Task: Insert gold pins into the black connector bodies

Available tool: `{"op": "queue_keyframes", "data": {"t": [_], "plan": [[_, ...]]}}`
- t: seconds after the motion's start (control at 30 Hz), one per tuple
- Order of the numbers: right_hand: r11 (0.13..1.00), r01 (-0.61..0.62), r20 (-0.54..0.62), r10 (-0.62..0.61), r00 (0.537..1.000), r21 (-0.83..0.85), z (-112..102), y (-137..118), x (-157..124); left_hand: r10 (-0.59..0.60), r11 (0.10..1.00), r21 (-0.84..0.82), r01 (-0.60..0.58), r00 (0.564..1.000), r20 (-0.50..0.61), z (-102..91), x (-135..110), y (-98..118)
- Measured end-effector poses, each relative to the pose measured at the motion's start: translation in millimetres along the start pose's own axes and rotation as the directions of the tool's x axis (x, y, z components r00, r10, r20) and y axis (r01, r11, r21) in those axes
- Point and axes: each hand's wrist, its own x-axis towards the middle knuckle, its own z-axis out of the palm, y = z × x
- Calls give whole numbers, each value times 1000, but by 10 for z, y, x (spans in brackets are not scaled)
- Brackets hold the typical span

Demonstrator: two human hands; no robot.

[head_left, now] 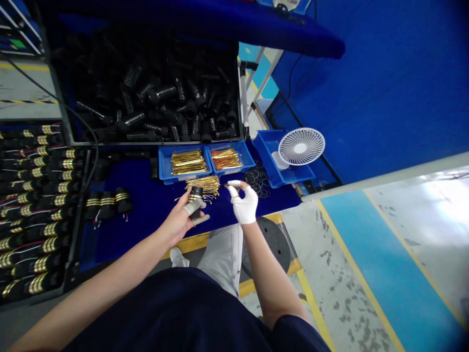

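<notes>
My left hand [180, 220], with pale wraps on some fingers, is closed around a black cylindrical part with gold rings [196, 193]. To its right, my right hand [245, 205] wears a white glove and is closed in a pinch; whatever lies at its fingertips is too small to make out. Just beyond both hands, a loose pile of gold-coloured thin strips [205, 186] lies on the blue work surface [142, 215]. Black rings [258, 180] are heaped beyond the right hand. Three finished-looking banded cylinders [107, 204] stand left of my left hand.
Two blue bins hold gold strips [188, 163] and red-and-gold strips [226, 159]. Behind them is a large crate [154, 143] of black threaded parts. A tray of banded cylinders [40, 195] sits at left. A white fan [302, 146] is over a blue bin at right.
</notes>
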Motion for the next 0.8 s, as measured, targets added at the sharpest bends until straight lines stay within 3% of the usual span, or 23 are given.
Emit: {"op": "queue_keyframes", "data": {"t": [0.1,0.23,0.47,0.63,0.8], "plan": [[953,84,-49,-73,996,290,145,-342,-265,62,995,84,-61,998,2,92,-58,-1],[933,136,-36,-131,991,332,215,-554,-432,61,994,92,-61,998,10,190,-144,52],[900,236,-24,-245,969,366,178,-517,-448,73,997,-1,-73,996,42,187,-206,123],[896,178,32,-209,977,406,140,-531,-486,77,996,-42,-74,994,83,169,-222,138],[902,165,74,-211,975,398,154,-554,-449,201,965,158,-208,978,55,103,-197,87]]}}
